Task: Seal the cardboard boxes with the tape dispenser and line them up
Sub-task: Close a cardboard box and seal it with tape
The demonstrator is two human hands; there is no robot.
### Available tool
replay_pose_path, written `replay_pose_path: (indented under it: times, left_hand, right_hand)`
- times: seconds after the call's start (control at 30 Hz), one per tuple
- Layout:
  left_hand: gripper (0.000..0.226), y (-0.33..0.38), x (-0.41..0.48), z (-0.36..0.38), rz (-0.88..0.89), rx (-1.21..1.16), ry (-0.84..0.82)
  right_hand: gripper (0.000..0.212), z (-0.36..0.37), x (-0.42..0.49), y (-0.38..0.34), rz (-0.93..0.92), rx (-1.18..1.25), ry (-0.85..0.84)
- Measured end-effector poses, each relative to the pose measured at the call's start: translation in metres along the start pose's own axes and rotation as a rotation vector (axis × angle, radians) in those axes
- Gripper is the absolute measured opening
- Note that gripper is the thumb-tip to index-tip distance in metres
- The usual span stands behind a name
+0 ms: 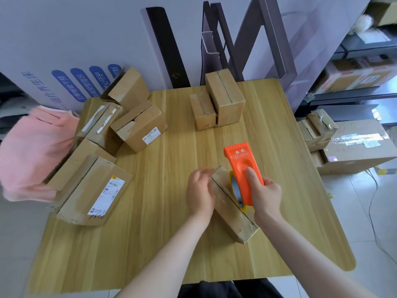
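Five cardboard boxes [94, 190] pile at the left of the worktop [163, 244] beside a pink cloth [32, 151]; two more boxes [224, 97] stand at its far edge. Near the front lies one long scuffed box [235, 218]. The left hand [199, 192] rests loose-gripped on its side, and the right hand [266, 194] has its grip closed round an orange tape dispenser [242, 162] on its top seam.

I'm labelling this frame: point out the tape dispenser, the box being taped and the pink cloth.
tape dispenser [238, 160]: head view, orange body.
box being taped [234, 220]: head view, top face, near end.
pink cloth [32, 153]: head view, its middle.
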State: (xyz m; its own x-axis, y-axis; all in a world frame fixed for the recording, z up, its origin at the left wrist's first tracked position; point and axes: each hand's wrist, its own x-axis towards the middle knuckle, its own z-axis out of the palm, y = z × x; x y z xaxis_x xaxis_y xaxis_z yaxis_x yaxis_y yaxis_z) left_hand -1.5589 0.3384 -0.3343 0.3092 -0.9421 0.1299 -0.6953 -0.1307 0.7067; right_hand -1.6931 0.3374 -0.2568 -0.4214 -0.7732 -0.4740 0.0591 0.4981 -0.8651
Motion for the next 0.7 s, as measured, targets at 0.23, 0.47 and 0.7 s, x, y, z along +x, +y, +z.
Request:
replay_pose_path:
  times: [0.23, 0.47, 0.7]
  left_hand:
    - [0.027, 0.039, 0.029, 0.009, -0.256, 0.022, -0.381]
    - [0.024, 0.048, 0.062, 0.004, -0.072, 0.588, -0.671]
    - [0.018, 0.041, 0.081, 0.006, -0.217, 0.510, -0.908]
  right_hand:
    - [0.037, -0.008, 0.007, -0.007, 0.040, 0.090, 0.065]
    - [0.034, -0.010, 0.005, -0.012, 0.086, 0.098, 0.041]
    - [0.034, -0.011, -0.003, -0.006, 0.083, 0.123, 0.029]
